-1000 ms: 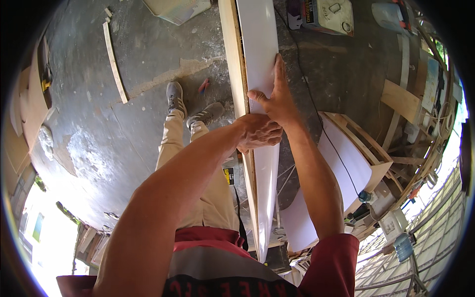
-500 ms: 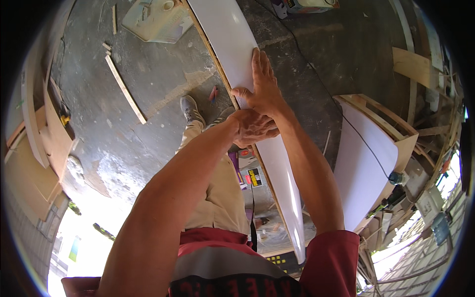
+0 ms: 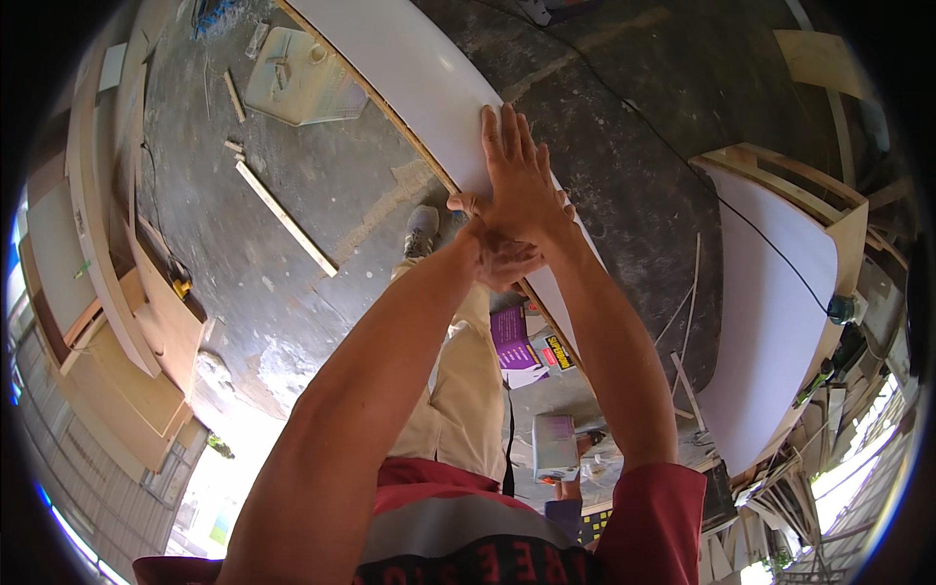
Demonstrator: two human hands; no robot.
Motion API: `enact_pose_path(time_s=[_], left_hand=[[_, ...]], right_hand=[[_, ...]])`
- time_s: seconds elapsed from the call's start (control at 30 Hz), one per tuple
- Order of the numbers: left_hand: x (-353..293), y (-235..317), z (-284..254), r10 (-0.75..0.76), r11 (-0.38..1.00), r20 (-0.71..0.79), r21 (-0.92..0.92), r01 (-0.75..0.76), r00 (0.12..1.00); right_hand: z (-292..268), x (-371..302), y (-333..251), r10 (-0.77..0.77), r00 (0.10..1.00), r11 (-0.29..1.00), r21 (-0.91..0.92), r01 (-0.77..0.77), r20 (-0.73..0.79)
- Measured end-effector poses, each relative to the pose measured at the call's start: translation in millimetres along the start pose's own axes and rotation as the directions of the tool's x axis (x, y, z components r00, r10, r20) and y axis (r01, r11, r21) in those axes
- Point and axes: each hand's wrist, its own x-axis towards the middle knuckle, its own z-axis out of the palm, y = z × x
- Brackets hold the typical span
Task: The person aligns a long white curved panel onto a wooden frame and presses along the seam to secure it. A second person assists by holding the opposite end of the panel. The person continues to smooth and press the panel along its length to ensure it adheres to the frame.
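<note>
A long curved panel [image 3: 429, 73] with a white glossy face and a bare wood edge stretches from the top of the view down past my hands. My right hand [image 3: 519, 175] lies flat on its white face, fingers apart, with the thumb near the wood edge. Crossing under the right wrist, my left hand [image 3: 505, 261] rests over the panel. Fingertips showing just right of that wrist seem to belong to the left hand; its other fingers are mostly hidden.
A second white curved panel [image 3: 770, 292] on a wooden frame stands at right, a cable across it. Below, another person's hand [image 3: 590, 441] is beside a metal tin [image 3: 556, 447]. A purple box [image 3: 515, 341], wood strip [image 3: 286, 218] and dirty tray [image 3: 304, 83] lie on the floor. Boards [image 3: 117, 253] lean left.
The right hand's fingers have spread, and the left hand is more covered by it. The tin and the other person's arm now show below. The whole view has shifted.
</note>
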Motion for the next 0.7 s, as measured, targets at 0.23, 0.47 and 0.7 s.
enact_pose_path(time_s=[0.23,0.47,0.7], left_hand=[[2,1,-10,0.011,0.996,0.124,-0.091,0.0,0.992],[0,6,8,-0.062,0.996,-0.049,-0.075,0.058,0.997],[-1,4,23,-0.09,0.994,-0.223,-0.081,0.074,0.971]], right_hand=[[-13,-3,9,0.081,0.996,0.961,0.27,-0.068,-0.037],[-10,-15,-11,0.093,0.991,0.993,0.074,-0.086,-0.094],[-3,-8,-8,0.168,0.974,0.978,0.154,-0.144,-0.154]])
